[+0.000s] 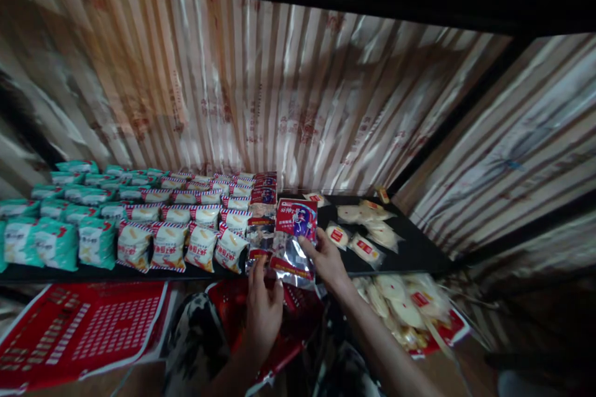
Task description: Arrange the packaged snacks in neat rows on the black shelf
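Observation:
A red and silver snack packet [294, 242] with a purple figure on its front is upright at the shelf's front edge. My right hand [326, 257] grips its right side, thumb across the front. My left hand [265, 301] is just below and left, fingers stretched up against the lower front of a row of similar red packets [261, 232]. Its thumb is apart, near the held packet's lower left corner. Left of that row stand several rows of white bags with striped edges [168, 245].
Teal bags [97, 242] fill the left of the black shelf [410, 254]. Flat clear packs with red labels [365, 250] lie scattered to the right. Below are a red basket [116, 322], a red bag [228, 304] between my knees, and a pile of pale packs [395, 304].

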Demonstrator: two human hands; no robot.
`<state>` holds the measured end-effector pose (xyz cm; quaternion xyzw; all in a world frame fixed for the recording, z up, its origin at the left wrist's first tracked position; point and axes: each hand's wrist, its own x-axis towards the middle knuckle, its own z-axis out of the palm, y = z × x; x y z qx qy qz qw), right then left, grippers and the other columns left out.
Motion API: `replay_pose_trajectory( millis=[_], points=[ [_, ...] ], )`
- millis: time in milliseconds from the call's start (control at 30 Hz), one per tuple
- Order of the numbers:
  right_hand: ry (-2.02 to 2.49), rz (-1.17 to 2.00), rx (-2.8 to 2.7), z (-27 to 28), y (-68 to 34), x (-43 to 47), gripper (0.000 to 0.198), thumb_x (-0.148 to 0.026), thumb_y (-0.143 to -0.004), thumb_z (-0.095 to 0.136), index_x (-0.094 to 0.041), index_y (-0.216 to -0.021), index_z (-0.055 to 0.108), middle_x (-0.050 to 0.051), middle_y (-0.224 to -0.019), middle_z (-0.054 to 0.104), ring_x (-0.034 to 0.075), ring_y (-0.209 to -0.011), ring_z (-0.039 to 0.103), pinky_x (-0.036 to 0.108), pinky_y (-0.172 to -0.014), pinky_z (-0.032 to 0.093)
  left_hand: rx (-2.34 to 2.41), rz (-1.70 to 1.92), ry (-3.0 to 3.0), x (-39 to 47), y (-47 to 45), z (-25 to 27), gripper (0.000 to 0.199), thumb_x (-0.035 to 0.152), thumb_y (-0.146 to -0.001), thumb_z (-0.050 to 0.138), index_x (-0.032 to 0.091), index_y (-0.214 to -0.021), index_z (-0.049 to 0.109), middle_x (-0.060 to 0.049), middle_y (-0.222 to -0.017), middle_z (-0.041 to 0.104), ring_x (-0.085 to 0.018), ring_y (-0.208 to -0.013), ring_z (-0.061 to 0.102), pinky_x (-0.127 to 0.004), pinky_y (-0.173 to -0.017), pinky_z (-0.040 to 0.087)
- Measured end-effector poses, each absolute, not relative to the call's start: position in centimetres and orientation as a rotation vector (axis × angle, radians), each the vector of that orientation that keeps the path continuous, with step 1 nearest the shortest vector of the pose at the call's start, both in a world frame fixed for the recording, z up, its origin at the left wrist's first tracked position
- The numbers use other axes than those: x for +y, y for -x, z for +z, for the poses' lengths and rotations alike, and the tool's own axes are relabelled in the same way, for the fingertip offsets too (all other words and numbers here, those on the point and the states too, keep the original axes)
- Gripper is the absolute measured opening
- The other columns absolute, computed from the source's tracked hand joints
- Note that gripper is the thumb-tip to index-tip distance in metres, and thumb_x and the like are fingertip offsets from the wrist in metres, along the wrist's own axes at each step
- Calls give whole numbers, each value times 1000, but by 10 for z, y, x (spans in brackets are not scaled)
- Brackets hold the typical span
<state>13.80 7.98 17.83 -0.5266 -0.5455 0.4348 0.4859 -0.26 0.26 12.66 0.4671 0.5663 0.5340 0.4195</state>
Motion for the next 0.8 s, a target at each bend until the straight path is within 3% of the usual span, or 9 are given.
replay_pose_trajectory(
  millis=[100, 233, 500, 700, 800],
  points=[
    [1304, 969, -1434, 181, -126, 112, 42, -45, -76, 59, -17, -107, 53, 5, -92, 69, 19, -79, 63, 33, -74, 51, 1691, 1395, -1605, 2, 8, 130, 52, 18, -83, 43, 22, -135, 40, -10, -152, 21, -28, -137, 27, -44, -101, 42],
    [1333, 850, -1596, 180, -105, 145, 48, -35, -79, 57, -19, -123, 46, 7, -104, 67, 20, -91, 64, 35, -83, 49, 1748, 1271, -2089, 13, 12, 133, 51, 9, -80, 41, 19, -129, 48, -8, -151, 26, -27, -141, 13, -49, -110, 29],
    [1553, 557, -1885, 175, -81, 162, 66, -22, -79, 56, -14, -139, 29, 12, -107, 66, 22, -95, 63, 35, -84, 48, 1806, 1138, -2143, 39, 7, 113, 60, 6, -76, 40, 8, -136, 38, -15, -150, 25, -28, -141, 7, -51, -111, 27],
    [1565, 361, -2057, 170, -77, 162, 42, -23, -83, 50, -14, -124, 52, 13, -114, 60, 22, -102, 59, 32, -88, 46, 1809, 1142, -2127, 44, 2, 104, 61, 6, -78, 38, 6, -138, 33, -17, -149, 27, -27, -141, 13, -48, -111, 28],
    [1630, 298, -2078, 170, -75, 157, 38, -27, -84, 48, -17, -121, 56, 13, -117, 58, 22, -103, 57, 33, -87, 46, 1831, 1164, -2090, 46, 1, 99, 62, 6, -77, 38, 7, -139, 31, -17, -148, 29, -25, -140, 17, -47, -111, 28]
  ],
)
